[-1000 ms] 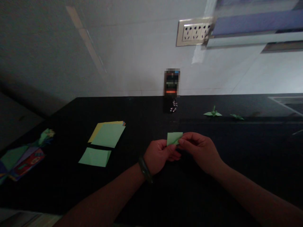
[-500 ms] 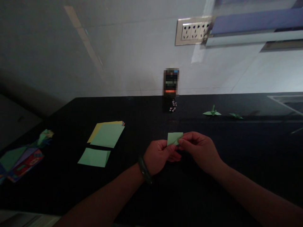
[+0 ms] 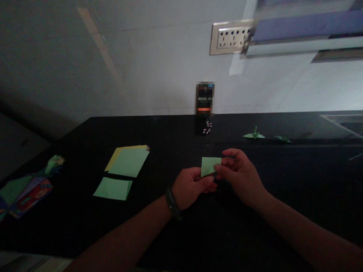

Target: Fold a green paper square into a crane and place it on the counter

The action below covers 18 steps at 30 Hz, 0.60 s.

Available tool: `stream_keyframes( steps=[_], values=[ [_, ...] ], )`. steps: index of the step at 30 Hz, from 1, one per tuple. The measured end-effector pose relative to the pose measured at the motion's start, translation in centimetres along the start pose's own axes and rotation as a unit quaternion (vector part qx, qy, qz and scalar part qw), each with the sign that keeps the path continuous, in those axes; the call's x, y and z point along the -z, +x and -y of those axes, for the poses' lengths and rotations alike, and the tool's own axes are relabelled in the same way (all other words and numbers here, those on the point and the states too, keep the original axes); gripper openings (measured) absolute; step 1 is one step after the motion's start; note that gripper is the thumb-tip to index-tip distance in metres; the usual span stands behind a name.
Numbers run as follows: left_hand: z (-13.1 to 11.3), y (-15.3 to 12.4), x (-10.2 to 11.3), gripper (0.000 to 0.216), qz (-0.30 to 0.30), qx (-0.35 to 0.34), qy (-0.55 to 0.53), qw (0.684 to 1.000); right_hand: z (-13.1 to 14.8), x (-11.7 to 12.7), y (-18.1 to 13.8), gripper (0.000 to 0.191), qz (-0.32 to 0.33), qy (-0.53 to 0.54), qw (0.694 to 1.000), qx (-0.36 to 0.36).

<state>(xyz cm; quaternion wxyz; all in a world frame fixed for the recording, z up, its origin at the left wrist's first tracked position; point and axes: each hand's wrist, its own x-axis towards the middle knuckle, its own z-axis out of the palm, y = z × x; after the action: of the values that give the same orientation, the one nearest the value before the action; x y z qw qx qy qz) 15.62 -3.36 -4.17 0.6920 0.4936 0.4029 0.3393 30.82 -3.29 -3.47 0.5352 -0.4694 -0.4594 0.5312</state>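
A small folded square of green origami paper (image 3: 209,164) is held up over the dark countertop between my two hands. My left hand (image 3: 192,186), with a dark bangle (image 3: 172,204) at its wrist, grips the lower left edge of the paper. On the right side my right hand (image 3: 238,174) pinches the paper's edge between thumb and fingers, its index finger lifted. A diagonal crease or flap shows near the paper's lower edge. The fingers behind the paper are partly hidden.
Left of my hands lie a stack of green and yellow paper sheets (image 3: 129,161) and a folded green sheet (image 3: 113,188). Two green paper cranes (image 3: 255,135) sit at the back right. A phone (image 3: 204,98) leans on the wall; a colourful packet (image 3: 34,194) lies far left.
The green paper has turned slightly and shows more of its face. My right index finger has risen off it, and my left thumb has slid toward its lower edge.
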Motion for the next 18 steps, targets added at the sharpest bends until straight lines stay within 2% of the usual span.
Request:
stream_keyframes(
  steps=[2, 5, 8, 13, 18],
  values=[
    [0.19, 0.08, -0.04, 0.028, -0.004, -0.016, -0.02, 1.0, 0.0, 0.03, -0.07, 0.044, -0.008, -0.007, 1.0, 0.013],
    [0.49, 0.26, -0.15, 0.035, -0.041, -0.028, -0.046, 0.998, 0.05, -0.06, -0.31, 0.041, -0.022, -0.025, 0.999, 0.028],
    [0.58, 0.32, -0.3, 0.035, -0.063, -0.032, -0.043, 0.997, 0.08, -0.22, -0.59, 0.038, -0.028, -0.039, 0.998, 0.031],
    [0.4, 0.17, -0.56, 0.021, -0.055, -0.03, -0.016, 0.998, 0.22, -0.32, -0.77, 0.036, -0.02, -0.02, 1.0, 0.009],
    [0.5, 0.16, -0.41, 0.022, -0.039, -0.045, -0.008, 0.998, 0.54, -0.15, -0.67, 0.032, -0.016, -0.012, 1.0, -0.014]
  ],
)
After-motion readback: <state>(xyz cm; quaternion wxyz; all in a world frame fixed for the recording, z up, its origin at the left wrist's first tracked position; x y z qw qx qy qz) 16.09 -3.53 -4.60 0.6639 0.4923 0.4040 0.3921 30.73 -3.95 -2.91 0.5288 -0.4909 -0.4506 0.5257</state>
